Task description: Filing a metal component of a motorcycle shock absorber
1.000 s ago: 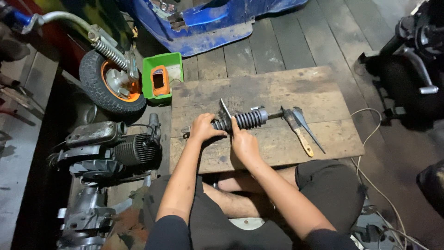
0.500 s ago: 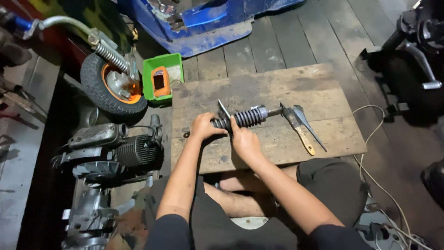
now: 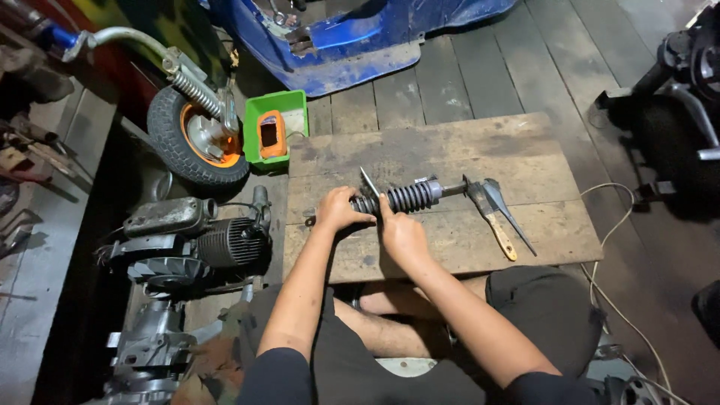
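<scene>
A black shock absorber with a coil spring [image 3: 405, 197] lies across a wooden board [image 3: 450, 150] on the floor. My left hand [image 3: 339, 211] is closed around its left end. My right hand [image 3: 400, 234] rests on the spring's near side, by a thin metal blade [image 3: 369, 182] that sticks up beside it. At the shock's right end lie a wooden-handled tool [image 3: 498, 231] and a grey metal bar [image 3: 508, 212]. I sit cross-legged at the board's near edge.
A small wheel with an orange hub [image 3: 196, 139] and a green tray [image 3: 276, 135] sit at the upper left. An engine block [image 3: 196, 241] lies left of my knee. Blue bodywork [image 3: 360, 45] is beyond the board. A white cable [image 3: 607, 225] trails at right.
Both hands stay on the shock absorber; they have barely shifted. The view has drifted slightly.
</scene>
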